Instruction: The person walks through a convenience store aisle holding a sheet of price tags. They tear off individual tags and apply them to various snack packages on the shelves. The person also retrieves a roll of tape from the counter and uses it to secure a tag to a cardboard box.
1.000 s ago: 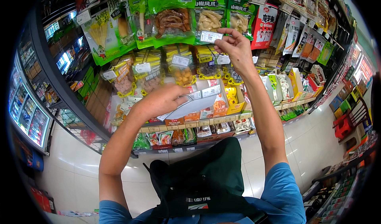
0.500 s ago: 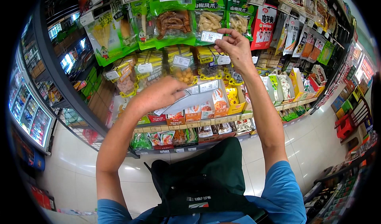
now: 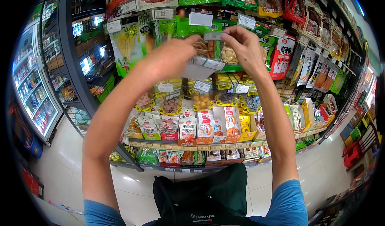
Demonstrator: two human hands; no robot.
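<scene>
Both my hands are raised in front of a rack of hanging snack bags. My left hand, slightly blurred, is closed on a small stack of paper price labels; its index finger reaches toward the tag by my right hand. My right hand pinches the right end of a price tag between thumb and fingers. Behind them hang a green bag of brown strips and a green bag of pale pieces, both partly hidden. A blank white tag hangs just above.
Yellow-topped snack bags hang below my hands. Under those, a shelf edge carries boxes of small packets. A dark metal post and a lit drinks fridge stand at left. A red stool is at right.
The view has shifted, with the rack now lower in it. My left hand has come up with the labels, close to my right hand, which still pinches a tag.
</scene>
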